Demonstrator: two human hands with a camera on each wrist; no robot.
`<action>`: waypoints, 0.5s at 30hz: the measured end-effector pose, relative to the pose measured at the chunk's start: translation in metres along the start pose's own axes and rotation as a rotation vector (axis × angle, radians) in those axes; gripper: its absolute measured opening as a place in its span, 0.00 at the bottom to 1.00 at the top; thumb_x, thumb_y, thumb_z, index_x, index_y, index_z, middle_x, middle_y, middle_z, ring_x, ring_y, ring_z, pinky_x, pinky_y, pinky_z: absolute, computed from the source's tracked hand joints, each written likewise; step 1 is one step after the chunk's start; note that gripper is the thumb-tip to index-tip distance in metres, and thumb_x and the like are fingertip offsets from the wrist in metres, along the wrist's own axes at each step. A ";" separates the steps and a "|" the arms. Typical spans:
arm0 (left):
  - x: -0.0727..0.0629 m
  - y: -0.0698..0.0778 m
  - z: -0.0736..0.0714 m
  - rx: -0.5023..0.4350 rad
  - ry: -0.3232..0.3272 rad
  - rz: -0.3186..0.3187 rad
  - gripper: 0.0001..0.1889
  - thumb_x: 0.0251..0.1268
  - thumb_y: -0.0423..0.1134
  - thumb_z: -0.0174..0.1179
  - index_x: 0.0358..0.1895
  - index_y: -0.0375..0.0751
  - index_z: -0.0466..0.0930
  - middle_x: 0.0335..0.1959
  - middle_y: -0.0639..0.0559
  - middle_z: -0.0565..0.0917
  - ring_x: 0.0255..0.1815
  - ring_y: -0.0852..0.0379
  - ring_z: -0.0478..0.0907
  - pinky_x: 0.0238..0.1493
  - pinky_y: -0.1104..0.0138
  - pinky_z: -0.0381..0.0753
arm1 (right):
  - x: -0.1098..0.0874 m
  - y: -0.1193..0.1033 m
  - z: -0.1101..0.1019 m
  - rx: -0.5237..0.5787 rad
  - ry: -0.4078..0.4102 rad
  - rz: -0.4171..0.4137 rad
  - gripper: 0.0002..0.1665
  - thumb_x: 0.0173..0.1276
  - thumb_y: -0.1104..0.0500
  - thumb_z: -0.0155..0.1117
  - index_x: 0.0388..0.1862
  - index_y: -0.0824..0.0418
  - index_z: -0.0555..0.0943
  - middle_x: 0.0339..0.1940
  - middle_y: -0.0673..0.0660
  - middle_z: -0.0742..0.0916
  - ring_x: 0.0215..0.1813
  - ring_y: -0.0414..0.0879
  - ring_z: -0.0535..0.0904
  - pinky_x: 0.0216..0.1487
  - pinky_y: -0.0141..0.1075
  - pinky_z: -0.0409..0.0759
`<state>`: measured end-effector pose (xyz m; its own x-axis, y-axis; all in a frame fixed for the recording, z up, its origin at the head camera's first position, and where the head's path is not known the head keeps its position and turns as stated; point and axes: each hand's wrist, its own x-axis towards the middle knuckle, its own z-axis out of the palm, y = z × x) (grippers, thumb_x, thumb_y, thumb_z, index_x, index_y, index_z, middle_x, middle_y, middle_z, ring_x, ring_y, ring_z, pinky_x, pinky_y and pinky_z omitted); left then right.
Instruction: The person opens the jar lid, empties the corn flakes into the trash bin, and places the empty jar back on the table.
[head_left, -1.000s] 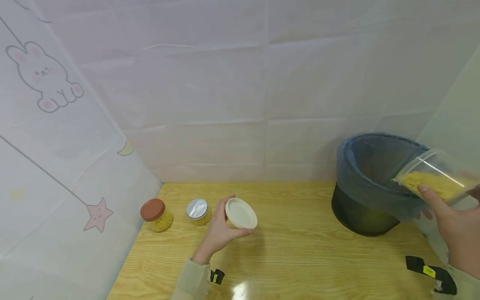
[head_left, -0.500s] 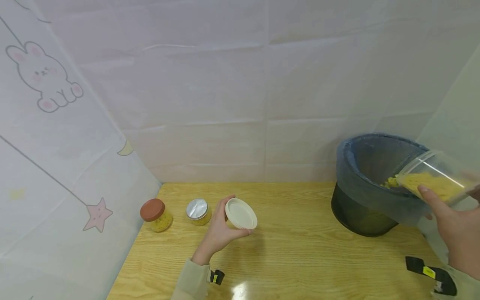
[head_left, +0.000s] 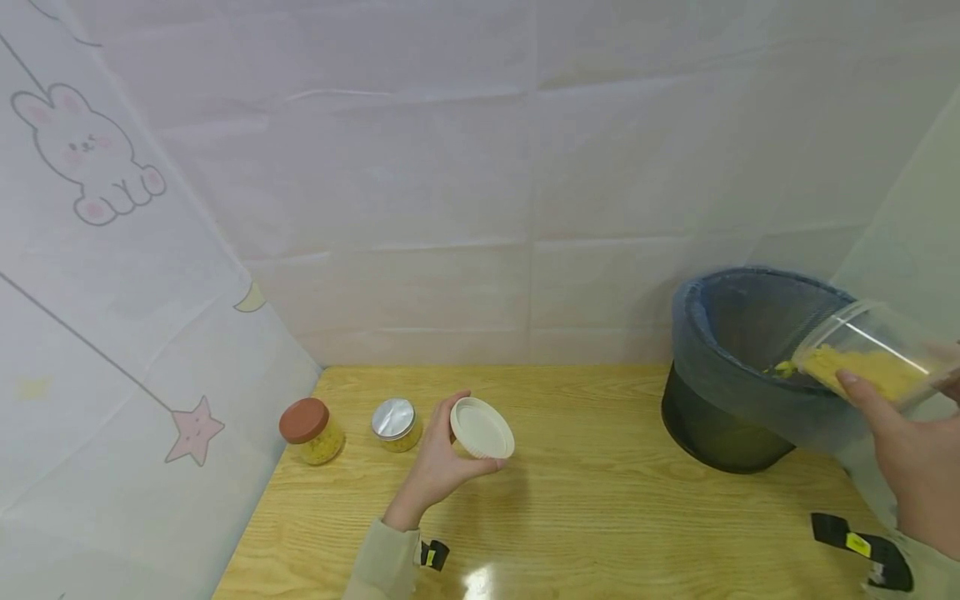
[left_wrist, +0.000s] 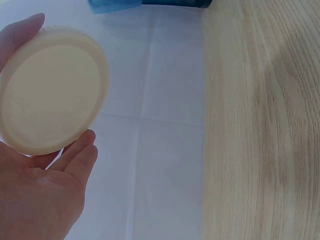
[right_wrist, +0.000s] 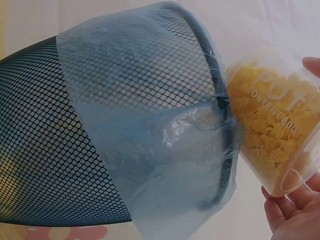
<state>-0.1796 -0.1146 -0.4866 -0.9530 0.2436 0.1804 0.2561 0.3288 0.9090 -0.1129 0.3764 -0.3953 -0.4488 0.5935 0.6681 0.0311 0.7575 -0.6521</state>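
My left hand (head_left: 441, 454) grips a round cream lid (head_left: 482, 427) by its edge, thumb on one side and fingers on the other; the left wrist view shows the lid's flat face. At the far right, my right hand (head_left: 911, 458) holds a clear plastic jar (right_wrist: 275, 120) printed "POT CONTENT 600", tilted with its mouth over the rim of a mesh bin (head_left: 727, 429). Yellow pasta-like pieces (right_wrist: 272, 117) fill part of the jar, and a few spill from its mouth into the bin. The jar's base end lies partly behind my hand.
A translucent blue bag (head_left: 693, 333) lines the bin and folds over its rim. Toward the left of the wooden table (head_left: 585, 500) stand a jar with a reddish-brown lid (head_left: 305, 420) and a smaller silver-lidded jar (head_left: 394, 418). Patterned sheeting (head_left: 420, 183) rises behind the table.
Yellow pieces have started falling from the tilted jar into the bin, and the amount inside has dropped slightly. Both hands stay nearly still.
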 end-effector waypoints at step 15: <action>0.000 -0.002 0.000 0.005 0.003 0.003 0.56 0.38 0.52 0.85 0.74 0.59 0.61 0.65 0.55 0.69 0.60 0.53 0.71 0.62 0.52 0.73 | -0.001 -0.006 0.001 0.071 -0.024 0.120 0.46 0.67 0.51 0.74 0.79 0.37 0.62 0.61 0.27 0.66 0.73 0.40 0.66 0.73 0.37 0.59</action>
<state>-0.1797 -0.1153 -0.4882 -0.9526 0.2421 0.1843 0.2599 0.3324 0.9066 -0.1135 0.3708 -0.3926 -0.4669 0.6715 0.5753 0.0229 0.6596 -0.7513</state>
